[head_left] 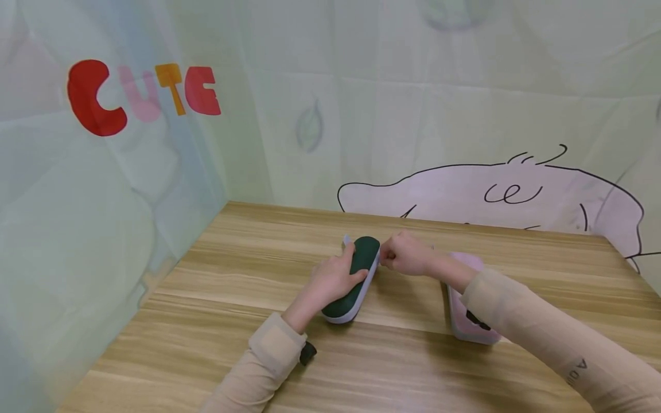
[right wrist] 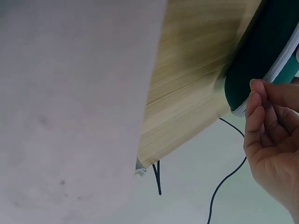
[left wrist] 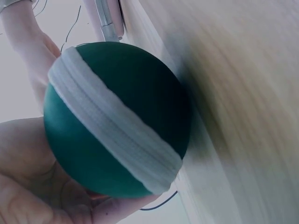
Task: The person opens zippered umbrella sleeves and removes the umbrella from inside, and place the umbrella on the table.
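A dark green zippered case [head_left: 364, 255] with a whitish zip band lies on the wooden table, slanting away from me. My left hand [head_left: 330, 278] grips it from the left, thumb across its top; the left wrist view shows the rounded near end of the green case [left wrist: 88, 140] and the fingers about it. At the far right side my right hand [head_left: 408, 253] has thumb and forefinger pinched together on the zip band [right wrist: 280, 63]. Any zip pull between those fingertips is hidden. The zip looks shut along the visible length.
A pink case [head_left: 465, 318] with a grey edge lies to the right, partly under my right forearm. A small pale tab [head_left: 346, 240] shows beside the green case's far end. Printed cloth [head_left: 289, 115] hangs behind and left of the table [head_left: 217, 275].
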A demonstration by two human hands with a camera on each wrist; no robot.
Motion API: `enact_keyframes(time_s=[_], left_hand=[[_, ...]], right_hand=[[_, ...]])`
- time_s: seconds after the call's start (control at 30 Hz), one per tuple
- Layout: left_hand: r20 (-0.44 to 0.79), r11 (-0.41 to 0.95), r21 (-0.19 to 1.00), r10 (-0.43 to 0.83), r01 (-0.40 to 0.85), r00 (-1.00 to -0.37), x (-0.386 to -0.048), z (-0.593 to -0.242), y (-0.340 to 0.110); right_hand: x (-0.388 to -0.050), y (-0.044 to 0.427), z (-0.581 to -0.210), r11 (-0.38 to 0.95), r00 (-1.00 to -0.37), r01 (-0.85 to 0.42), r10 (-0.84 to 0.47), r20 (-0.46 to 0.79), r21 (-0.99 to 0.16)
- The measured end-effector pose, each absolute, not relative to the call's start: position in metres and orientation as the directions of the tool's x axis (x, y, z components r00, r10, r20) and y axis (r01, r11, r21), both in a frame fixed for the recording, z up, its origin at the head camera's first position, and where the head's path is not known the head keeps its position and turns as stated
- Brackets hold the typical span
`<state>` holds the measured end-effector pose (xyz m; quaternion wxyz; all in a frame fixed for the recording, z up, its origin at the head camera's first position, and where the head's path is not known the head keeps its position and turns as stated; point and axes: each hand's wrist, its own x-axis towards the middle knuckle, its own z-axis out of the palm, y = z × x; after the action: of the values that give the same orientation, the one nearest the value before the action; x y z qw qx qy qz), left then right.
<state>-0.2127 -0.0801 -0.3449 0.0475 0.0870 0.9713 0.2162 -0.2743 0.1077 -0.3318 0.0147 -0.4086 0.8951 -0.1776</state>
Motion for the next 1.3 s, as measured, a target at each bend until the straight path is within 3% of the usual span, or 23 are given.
enact_keyframes(time_s=[0.6, 1.1, 1.3], left_hand=[[-0.059, 0.888, 0.436, 0.19, 0.147, -0.98, -0.214, -0.345, -0.08], [-0.065, 0.893, 0.428, 0.184, 0.139, -0.981, -0.214, -0.345, -0.08], [-0.066, 0.896, 0.422, 0.184, 0.139, -0.981, -0.214, -0.345, -0.079]], right_hand=[[-0.269, 0.109, -0.337, 0.608, -0.687, -0.709, -0.709, 0.157, -0.358], [-0.261, 0.105, -0.338, 0.64, -0.725, -0.661, -0.679, 0.116, -0.391], [-0.258, 0.105, -0.338, 0.622, -0.713, -0.672, -0.691, 0.121, -0.402]])
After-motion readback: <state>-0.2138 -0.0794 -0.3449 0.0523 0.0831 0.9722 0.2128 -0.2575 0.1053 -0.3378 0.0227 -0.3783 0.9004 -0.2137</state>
